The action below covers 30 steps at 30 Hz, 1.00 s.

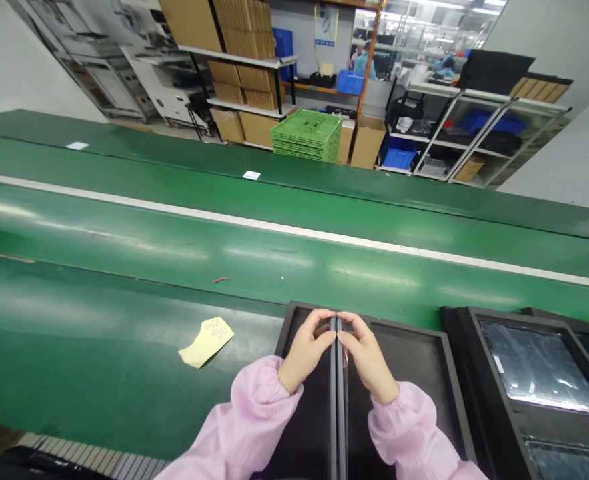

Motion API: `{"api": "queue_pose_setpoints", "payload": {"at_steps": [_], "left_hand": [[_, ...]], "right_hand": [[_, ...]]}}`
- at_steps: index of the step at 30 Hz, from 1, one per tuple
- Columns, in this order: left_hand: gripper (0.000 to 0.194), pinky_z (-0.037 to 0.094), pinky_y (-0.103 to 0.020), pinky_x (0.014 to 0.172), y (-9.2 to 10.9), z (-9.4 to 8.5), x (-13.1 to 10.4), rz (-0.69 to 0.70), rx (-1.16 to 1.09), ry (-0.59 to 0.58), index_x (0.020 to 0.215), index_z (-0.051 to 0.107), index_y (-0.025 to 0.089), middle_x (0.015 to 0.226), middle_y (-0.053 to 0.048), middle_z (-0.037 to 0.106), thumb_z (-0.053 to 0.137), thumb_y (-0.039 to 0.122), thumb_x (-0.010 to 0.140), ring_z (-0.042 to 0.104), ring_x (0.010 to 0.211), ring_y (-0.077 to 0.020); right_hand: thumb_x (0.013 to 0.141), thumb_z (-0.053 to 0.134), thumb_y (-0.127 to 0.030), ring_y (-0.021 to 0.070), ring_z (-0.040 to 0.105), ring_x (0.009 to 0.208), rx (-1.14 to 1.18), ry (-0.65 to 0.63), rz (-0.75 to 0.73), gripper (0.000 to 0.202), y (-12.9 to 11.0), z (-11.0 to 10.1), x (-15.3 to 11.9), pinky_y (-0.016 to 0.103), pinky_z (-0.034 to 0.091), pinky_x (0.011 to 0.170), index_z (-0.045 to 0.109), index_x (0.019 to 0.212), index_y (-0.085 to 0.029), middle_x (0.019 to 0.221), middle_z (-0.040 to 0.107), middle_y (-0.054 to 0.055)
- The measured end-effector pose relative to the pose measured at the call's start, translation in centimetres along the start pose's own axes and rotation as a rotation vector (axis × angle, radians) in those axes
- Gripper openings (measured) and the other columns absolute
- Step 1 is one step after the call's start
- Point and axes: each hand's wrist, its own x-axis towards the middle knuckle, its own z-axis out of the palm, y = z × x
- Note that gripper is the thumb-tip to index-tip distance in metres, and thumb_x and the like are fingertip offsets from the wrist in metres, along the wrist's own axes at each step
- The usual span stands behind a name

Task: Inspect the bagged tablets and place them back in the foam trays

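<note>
Two thin, dark flat panels stand on edge side by side, seen almost edge-on: a left panel (333, 407) and a right panel (342, 413). My left hand (301, 352) is closed on the far end of the left one, thumb near me and fingers over the top. On the other side, my right hand (370, 360) pinches the right panel in the same way. The fingertips of both hands nearly meet. Under them lies a shallow black tray (414, 363) with a raised rim. The panels' faces are hidden, so their exact kind does not show.
Black trays (514, 417) with glossy screens (539, 363) in clear film are stacked at right. A torn yellow paper (207, 343) with small red marks lies left on the green bench (99, 360). Beyond run a white strip (284, 230), green crates (307, 133) and shelving.
</note>
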Motion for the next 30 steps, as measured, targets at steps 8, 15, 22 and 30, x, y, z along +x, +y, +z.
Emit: {"api": "queue_pose_setpoints", "payload": {"at_steps": [8, 15, 22, 30], "left_hand": [[0.027, 0.04, -0.036, 0.092, -0.1, -0.1, -0.1, 0.021, 0.078, -0.011, 0.098, 0.056, 0.018, 0.1, -0.006, 0.059, 0.056, 0.02, 0.071, 0.054, 0.1, -0.0217], [0.027, 0.041, -0.036, 0.091, -0.4, 0.0, -0.2, 0.016, 0.088, -0.005, 0.1, 0.055, 0.019, 0.102, -0.006, 0.059, 0.055, 0.02, 0.073, 0.055, 0.1, -0.0216], [0.031, 0.038, -0.039, 0.096, -0.3, -0.4, 0.0, -0.011, 0.058, -0.068, 0.101, 0.054, 0.019, 0.105, -0.007, 0.057, 0.058, 0.02, 0.07, 0.052, 0.106, -0.0233], [0.045, 0.036, -0.041, 0.1, -0.8, -1.1, -0.3, 0.027, 0.025, -0.212, 0.113, 0.048, 0.02, 0.119, -0.01, 0.049, 0.06, 0.018, 0.07, 0.045, 0.118, -0.0255]], "right_hand": [[0.076, 0.054, -0.028, 0.0086, 0.046, 0.047, -0.077, -0.009, -0.011, 0.03, 0.0, -0.1, 0.0, 0.021, 0.039, 0.038, 0.051, 0.105, -0.021, 0.082, 0.055, 0.0], [0.077, 0.054, -0.03, 0.0101, 0.047, 0.046, -0.083, -0.05, -0.004, 0.032, -0.3, -0.2, 0.0, 0.023, 0.04, 0.04, 0.049, 0.107, -0.021, 0.074, 0.054, -0.001], [0.079, 0.052, -0.027, 0.0128, 0.048, 0.048, -0.121, -0.081, -0.03, 0.032, -0.4, -0.5, 0.0, 0.024, 0.041, 0.044, 0.048, 0.11, -0.021, 0.056, 0.045, -0.007], [0.074, 0.06, -0.021, 0.0117, 0.049, 0.049, -0.03, -0.22, -0.009, 0.049, -0.6, -1.4, -0.3, 0.026, 0.042, 0.051, 0.043, 0.12, -0.022, 0.059, 0.047, -0.008]]}}
